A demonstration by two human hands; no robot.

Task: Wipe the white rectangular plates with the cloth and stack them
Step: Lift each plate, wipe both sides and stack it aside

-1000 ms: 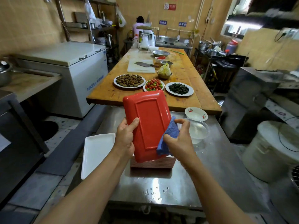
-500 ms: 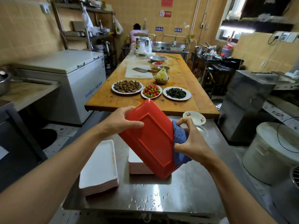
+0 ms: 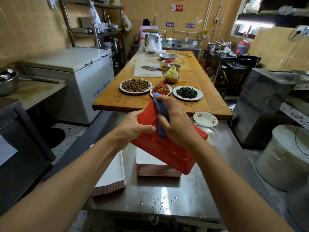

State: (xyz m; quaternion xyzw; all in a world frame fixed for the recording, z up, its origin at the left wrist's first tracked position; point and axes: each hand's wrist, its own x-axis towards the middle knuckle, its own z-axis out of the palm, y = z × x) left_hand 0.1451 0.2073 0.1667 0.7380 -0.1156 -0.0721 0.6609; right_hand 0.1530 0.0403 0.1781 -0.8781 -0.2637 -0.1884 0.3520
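My left hand [image 3: 133,127] grips the left edge of a rectangular plate [image 3: 165,151], held tilted with its red underside facing me above the steel table [image 3: 167,195]. My right hand [image 3: 177,121] presses a blue cloth [image 3: 161,111] against that red underside near its upper end. Under the plate stands a stack of white rectangular plates [image 3: 150,166]. A second stack of white plates [image 3: 112,180] sits at the table's left edge, partly hidden by my left forearm.
A small patterned bowl [image 3: 205,118] and a clear bowl [image 3: 210,133] sit at the table's far right. Beyond is a wooden table [image 3: 192,77] with plates of food and a cleaver. A white bucket [image 3: 284,158] stands right, a chest freezer [image 3: 80,71] left. A person stands far back.
The plate has tilted further over to the right. My right hand with the cloth has moved from the plate's right edge up over its upper end.
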